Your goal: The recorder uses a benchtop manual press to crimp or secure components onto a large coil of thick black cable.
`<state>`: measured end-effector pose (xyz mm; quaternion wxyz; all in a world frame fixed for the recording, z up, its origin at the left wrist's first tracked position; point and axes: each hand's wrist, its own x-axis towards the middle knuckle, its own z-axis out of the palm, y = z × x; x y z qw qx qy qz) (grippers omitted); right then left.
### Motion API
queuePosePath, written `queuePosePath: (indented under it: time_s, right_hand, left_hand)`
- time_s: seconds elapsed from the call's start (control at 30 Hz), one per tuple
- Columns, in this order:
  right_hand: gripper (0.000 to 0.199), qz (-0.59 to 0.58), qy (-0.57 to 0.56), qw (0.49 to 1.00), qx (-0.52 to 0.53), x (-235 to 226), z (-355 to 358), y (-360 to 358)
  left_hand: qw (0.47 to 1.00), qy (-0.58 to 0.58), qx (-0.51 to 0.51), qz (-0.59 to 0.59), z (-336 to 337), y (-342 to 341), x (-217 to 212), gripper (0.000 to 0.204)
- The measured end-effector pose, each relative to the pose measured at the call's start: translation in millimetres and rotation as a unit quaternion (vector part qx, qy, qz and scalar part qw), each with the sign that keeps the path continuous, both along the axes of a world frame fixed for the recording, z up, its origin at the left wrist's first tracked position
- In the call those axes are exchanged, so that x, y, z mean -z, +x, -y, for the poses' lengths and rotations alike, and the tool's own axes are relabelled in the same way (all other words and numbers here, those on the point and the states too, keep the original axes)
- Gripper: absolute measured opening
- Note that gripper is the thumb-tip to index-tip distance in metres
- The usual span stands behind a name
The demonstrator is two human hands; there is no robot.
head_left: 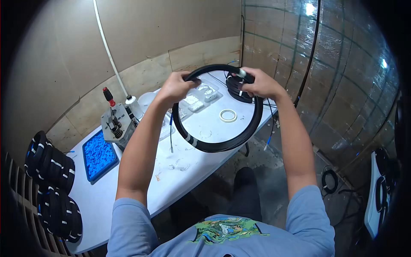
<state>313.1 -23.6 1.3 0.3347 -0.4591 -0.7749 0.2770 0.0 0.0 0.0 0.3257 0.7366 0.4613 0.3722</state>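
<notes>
Both hands hold up a coil of black cable (222, 147) above the table, its ring tilted toward me. My left hand (176, 88) is closed around the coil's upper left, and my right hand (261, 83) grips its upper right, beside a white band of tape. One cable end (171, 143) dangles below the left hand. Another end with a blue connector (268, 142) hangs past the table's edge on the right. Beneath the coil, a roll of white tape (228, 121) lies on the white table (162, 184). More black coils (239, 93) are stacked behind my right hand.
A blue tray (105, 172) of small blue pieces, a bench press tool (116, 126) and a white bottle (134, 107) stand left. Bundled black coils (55, 167) fill the table's left end. Film-wrapped boxes (287, 55) rise right; a cable coil (329, 181) lies on the floor.
</notes>
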Motion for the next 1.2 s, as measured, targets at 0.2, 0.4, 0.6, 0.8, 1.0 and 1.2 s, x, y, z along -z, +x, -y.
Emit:
queuePosePath:
  time_s: [0.2,0.4,0.6,0.8,1.0,1.2]
  right_hand:
    - [0.052,-0.149,-0.007,0.982,0.113,63,15,-25]
    - [0.042,-0.108,-0.144,0.977,0.116,132,-21,-29]
    - [0.035,-0.057,-0.227,0.964,0.126,214,-71,-27]
    - [0.041,0.279,-0.029,0.941,0.192,252,-87,-42]
    - [0.041,0.26,-0.042,0.945,0.194,226,-69,-49]
    - [0.044,0.343,-0.081,0.918,0.184,218,-65,-43]
  left_hand:
    - [0.974,-0.181,0.006,0.136,-29,-29,51,0.032]
    - [0.941,-0.311,-0.016,0.133,-50,-41,134,0.034]
    - [0.933,-0.345,-0.086,0.045,-74,-34,217,0.037]
    - [0.934,-0.102,-0.109,-0.325,-84,-29,258,0.061]
    - [0.954,0.005,-0.104,-0.28,-64,-31,238,0.041]
    - [0.934,0.033,-0.128,-0.333,-66,-18,252,0.034]
